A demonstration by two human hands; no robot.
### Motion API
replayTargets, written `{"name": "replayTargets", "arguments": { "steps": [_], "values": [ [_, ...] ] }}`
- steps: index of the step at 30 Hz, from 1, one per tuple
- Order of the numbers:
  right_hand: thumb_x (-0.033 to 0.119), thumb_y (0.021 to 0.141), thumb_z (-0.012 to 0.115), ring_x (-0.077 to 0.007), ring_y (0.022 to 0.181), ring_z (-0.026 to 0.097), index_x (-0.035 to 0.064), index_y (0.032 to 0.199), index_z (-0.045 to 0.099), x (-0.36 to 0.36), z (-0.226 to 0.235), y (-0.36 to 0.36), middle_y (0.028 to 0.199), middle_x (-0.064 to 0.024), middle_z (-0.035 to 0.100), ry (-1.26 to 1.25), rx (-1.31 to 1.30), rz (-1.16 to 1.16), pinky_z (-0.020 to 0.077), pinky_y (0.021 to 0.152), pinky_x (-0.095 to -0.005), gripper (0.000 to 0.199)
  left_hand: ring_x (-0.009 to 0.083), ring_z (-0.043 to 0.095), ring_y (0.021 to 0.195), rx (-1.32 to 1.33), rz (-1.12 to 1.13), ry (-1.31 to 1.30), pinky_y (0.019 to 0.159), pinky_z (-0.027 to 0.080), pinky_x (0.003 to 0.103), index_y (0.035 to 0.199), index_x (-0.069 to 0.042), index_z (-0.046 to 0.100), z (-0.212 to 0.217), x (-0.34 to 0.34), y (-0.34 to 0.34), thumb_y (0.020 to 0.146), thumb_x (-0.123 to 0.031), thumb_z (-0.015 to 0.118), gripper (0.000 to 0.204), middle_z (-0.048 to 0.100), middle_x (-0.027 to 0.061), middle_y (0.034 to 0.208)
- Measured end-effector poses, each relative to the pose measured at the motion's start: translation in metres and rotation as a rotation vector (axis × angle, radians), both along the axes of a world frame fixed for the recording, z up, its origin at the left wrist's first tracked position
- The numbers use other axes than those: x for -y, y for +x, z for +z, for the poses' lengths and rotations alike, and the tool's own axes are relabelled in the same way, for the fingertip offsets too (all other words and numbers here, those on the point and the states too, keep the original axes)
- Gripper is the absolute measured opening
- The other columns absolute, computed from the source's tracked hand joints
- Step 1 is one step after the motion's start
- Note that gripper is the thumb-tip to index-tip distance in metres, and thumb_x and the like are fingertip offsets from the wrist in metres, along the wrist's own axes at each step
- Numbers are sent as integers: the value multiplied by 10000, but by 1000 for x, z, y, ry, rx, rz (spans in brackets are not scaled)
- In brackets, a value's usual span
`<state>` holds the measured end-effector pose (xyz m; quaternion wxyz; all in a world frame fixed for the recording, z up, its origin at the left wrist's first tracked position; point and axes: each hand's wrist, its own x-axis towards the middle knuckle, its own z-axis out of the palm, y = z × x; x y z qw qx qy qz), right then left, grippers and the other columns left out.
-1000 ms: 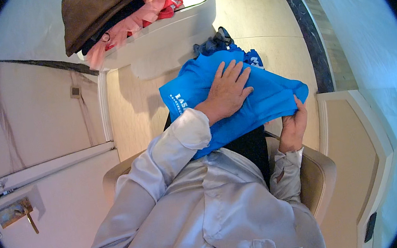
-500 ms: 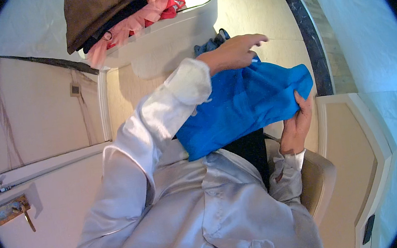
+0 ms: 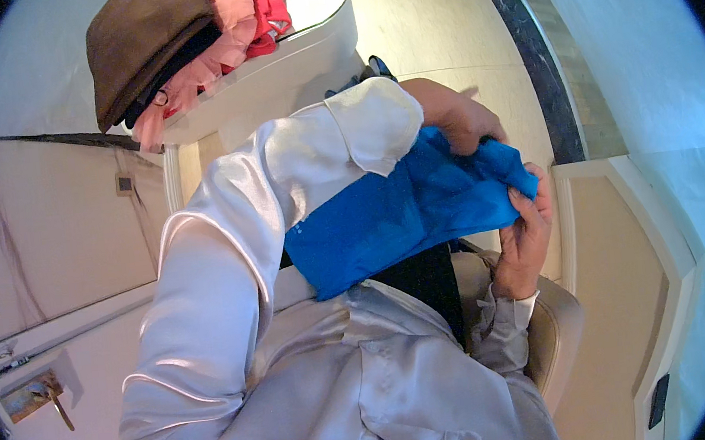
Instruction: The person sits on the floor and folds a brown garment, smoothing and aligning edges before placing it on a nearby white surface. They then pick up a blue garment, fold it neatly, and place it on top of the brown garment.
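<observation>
A blue garment [image 3: 371, 227] lies spread across my lap, its far right end gathered and lifted. I cannot make out what kind of garment it is. My left hand [image 3: 459, 121] reaches over it with fingers curled down on the far right edge. At the right end, my right hand [image 3: 529, 239] pinches the cloth between thumb and fingers. Both hands are close together, and the sleeve of my left arm hides part of the garment's far side.
Beyond my lap stands a white rounded table [image 3: 267, 78] with a pile of clothes, including a brown garment [image 3: 145, 44], pink sheer cloth [image 3: 234, 20] and red cloth [image 3: 268, 12]. A white door [image 3: 108, 361] is at left. A cream panel [image 3: 614, 260] stands right of my chair [image 3: 548, 337].
My left hand has moved right and come down from above the garment onto its far right edge. The garment's right end is now bunched between my hands. The view has shifted slightly.
</observation>
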<state>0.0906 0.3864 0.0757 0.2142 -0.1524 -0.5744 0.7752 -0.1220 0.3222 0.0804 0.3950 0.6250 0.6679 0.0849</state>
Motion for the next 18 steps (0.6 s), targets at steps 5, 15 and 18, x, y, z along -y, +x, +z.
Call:
{"name": "replayTargets", "arguments": {
  "steps": [5, 15, 18],
  "values": [
    [-1, 911, 572, -110, 909, 578, 11, 1079, 587, -27, -34, -3, 1008, -46, 614, -231, 58, -36, 488, 829, -261, 169, 312, 571, 1134, -578, 3, 143, 1161, 79, 678, 1009, -172, 736, -7, -6, -26, 758, -99, 640, 278, 654, 80, 1067],
    [-79, 869, 516, -145, 901, 579, 25, 1081, 576, -44, -93, -11, 1047, -73, 596, -193, 135, -386, 491, 777, -283, 244, 284, 591, 1083, -669, 59, 349, 1179, 106, 637, 1076, -137, 675, -47, -11, -46, 772, -107, 645, 307, 638, 76, 954],
    [-108, 836, 482, -137, 876, 560, 26, 1097, 570, -46, -106, -9, 1055, -73, 582, -158, 242, -410, 469, 743, -267, 307, 305, 602, 1069, -558, 133, 267, 1175, 103, 641, 1087, -134, 628, -54, -10, -47, 801, -104, 624, 288, 645, 95, 937]
  ]
}}
